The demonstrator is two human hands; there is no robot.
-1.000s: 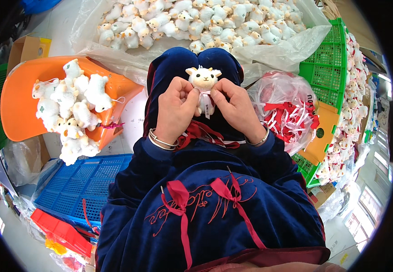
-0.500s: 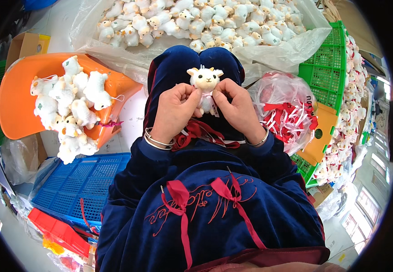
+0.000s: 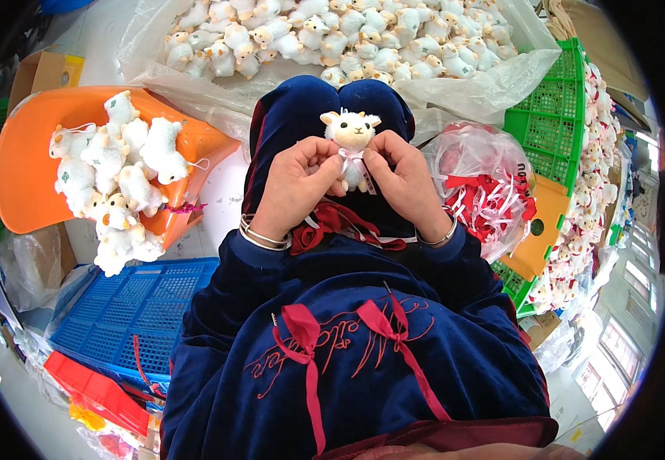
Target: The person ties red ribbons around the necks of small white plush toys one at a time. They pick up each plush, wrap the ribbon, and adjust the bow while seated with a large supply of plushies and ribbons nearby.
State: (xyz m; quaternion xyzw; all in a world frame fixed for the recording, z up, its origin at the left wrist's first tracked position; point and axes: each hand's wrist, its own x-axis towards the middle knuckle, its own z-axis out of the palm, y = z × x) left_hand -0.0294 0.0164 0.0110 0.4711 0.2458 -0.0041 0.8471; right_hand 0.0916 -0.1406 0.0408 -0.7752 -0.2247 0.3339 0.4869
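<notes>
A small white plush sheep with dark eyes and tan horns stands upright between my hands, facing me, above my lap. Around its neck runs a pale pink ribbon, drawn into a small bow or knot at the front. My left hand is closed at the ribbon's left side, thumb and fingertips pinched together. On the other side my right hand pinches the ribbon in the same way. Fingers behind the toy are hidden. Red fabric pieces with white ribbons lie on my lap below the wrists.
Several plush sheep lie on an orange chair at left; a blue crate sits below it. Ahead, a plastic sheet holds a large pile of sheep. At right are a clear bag of red pieces and a green crate.
The sheep has shifted very slightly right, its head tilting a little. The pink bow at its neck shows more plainly between my fingertips. Both hands keep nearly the same place.
</notes>
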